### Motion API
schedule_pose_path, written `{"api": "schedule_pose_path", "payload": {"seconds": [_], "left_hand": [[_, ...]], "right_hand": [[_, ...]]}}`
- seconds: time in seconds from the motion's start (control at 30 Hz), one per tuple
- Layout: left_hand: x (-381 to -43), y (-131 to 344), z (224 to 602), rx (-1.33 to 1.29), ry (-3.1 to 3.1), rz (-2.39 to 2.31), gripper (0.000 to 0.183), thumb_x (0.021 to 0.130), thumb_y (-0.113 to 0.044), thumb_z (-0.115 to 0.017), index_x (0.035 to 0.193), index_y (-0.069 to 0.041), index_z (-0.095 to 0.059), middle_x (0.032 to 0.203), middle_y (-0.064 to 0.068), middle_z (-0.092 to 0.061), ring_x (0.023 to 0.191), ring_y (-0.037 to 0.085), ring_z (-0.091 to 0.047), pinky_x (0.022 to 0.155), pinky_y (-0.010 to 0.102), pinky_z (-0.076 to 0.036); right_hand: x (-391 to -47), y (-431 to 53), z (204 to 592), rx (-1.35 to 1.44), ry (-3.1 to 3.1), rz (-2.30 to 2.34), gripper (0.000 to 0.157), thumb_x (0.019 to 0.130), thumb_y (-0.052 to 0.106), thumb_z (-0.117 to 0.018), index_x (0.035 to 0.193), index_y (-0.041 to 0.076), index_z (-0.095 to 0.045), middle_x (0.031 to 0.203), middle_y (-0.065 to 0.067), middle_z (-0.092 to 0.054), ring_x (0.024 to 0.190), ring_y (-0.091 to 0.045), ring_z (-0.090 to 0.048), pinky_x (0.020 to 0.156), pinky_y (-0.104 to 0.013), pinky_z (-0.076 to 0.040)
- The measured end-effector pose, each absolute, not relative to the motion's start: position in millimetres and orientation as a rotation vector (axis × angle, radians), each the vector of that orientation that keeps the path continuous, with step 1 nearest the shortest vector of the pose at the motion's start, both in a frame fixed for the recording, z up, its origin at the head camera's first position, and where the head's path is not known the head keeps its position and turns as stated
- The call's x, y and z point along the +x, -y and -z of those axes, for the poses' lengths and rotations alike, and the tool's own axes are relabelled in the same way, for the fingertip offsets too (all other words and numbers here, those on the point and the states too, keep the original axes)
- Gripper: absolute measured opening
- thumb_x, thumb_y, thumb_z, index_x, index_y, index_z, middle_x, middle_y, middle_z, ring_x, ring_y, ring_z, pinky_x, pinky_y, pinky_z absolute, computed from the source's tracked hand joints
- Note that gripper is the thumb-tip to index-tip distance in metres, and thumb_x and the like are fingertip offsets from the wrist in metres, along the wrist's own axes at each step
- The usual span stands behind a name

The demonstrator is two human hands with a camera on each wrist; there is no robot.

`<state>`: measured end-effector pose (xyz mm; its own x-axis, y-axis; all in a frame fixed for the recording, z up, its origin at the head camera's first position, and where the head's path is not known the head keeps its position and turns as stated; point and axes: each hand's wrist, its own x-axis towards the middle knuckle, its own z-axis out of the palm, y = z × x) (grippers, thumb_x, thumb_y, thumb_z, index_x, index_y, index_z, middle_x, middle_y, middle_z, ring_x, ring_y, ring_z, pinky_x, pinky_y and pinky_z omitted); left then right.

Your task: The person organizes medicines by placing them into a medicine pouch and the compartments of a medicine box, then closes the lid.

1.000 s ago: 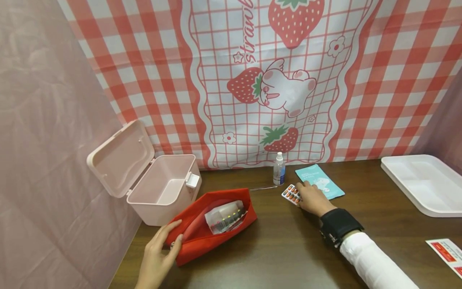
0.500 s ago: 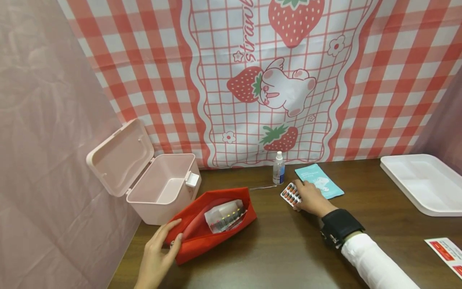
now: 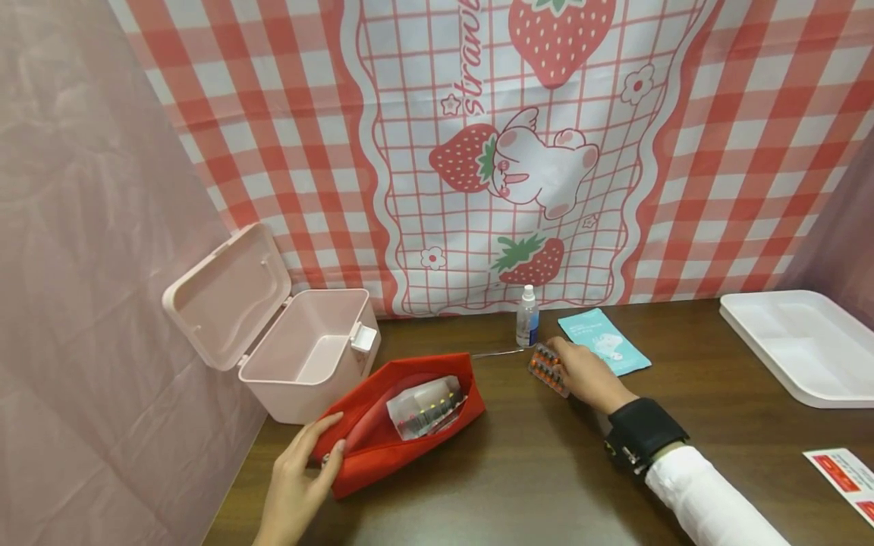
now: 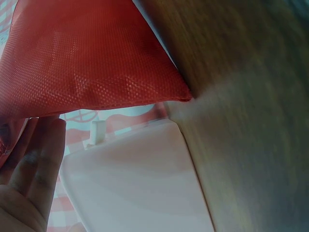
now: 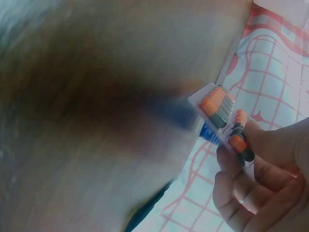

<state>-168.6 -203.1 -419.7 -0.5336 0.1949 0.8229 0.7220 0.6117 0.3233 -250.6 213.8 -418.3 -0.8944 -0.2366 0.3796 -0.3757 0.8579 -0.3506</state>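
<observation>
My right hand (image 3: 589, 374) pinches a blister pack of capsules (image 3: 548, 369) by its edge. Orange and dark green capsules fill the blister pack (image 5: 219, 107) in the right wrist view, with thumb and fingers on either side. At the left, my left hand (image 3: 300, 472) grips the end of an open red zip pouch (image 3: 382, 469), thumb on the near rim and fingers at the far one. A clear plastic packet (image 3: 425, 409) with dark, yellow-dotted contents lies inside it. The left wrist view shows the red pouch's underside above the fingers (image 4: 41, 169).
A pink box (image 3: 307, 387) with its lid raised stands behind the pouch. Near the back are a spray bottle (image 3: 527, 318), a thin metal tool (image 3: 498, 354) and a teal sachet (image 3: 608, 343). A white tray (image 3: 812, 394) and a red-and-white card (image 3: 845, 478) lie at the right.
My right hand has picked up the blister pack, which lay flat on the table and is now tilted upright. The left hand and the pouch have stayed in place.
</observation>
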Motion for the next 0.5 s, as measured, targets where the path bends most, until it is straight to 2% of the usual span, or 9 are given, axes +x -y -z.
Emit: {"api": "schedule_pose_path", "payload": {"seconds": [0.17, 0.33, 0.5], "left_hand": [[-168.8, 203.3, 420.9, -0.72, 2.053, 0.863, 0.05, 0.063, 0.011, -0.072, 0.111, -0.002, -0.062, 0.094, 0.006, -0.064, 0.077, 0.009, -0.054, 0.072, 0.011, -0.041], [-168.1, 202.7, 419.5, -0.721, 2.051, 0.866, 0.05, 0.063, 0.012, -0.071, 0.111, -0.002, -0.062, 0.095, 0.007, -0.064, 0.078, 0.01, -0.054, 0.073, 0.01, -0.041], [-164.6, 199.4, 413.7, -0.726, 2.045, 0.873, 0.049, 0.063, 0.013, -0.07, 0.11, 0.0, -0.062, 0.094, 0.008, -0.064, 0.078, 0.011, -0.055, 0.074, 0.01, -0.04]], "right_hand": [[-245.5, -208.0, 411.8, 0.409, 2.722, -0.527, 0.024, 0.079, -0.004, -0.058, 0.103, -0.001, -0.056, 0.082, -0.012, -0.063, 0.071, -0.023, -0.06, 0.054, -0.036, -0.046], [-237.7, -199.4, 401.4, 0.429, 2.708, -0.502, 0.022, 0.082, -0.002, -0.058, 0.104, 0.001, -0.06, 0.089, -0.012, -0.064, 0.071, -0.021, -0.06, 0.053, -0.03, -0.043], [-227.7, -191.5, 389.7, 0.451, 2.657, -0.499, 0.02, 0.081, -0.002, -0.06, 0.1, 0.003, -0.062, 0.089, -0.01, -0.064, 0.071, -0.02, -0.059, 0.054, -0.032, -0.045]]}}
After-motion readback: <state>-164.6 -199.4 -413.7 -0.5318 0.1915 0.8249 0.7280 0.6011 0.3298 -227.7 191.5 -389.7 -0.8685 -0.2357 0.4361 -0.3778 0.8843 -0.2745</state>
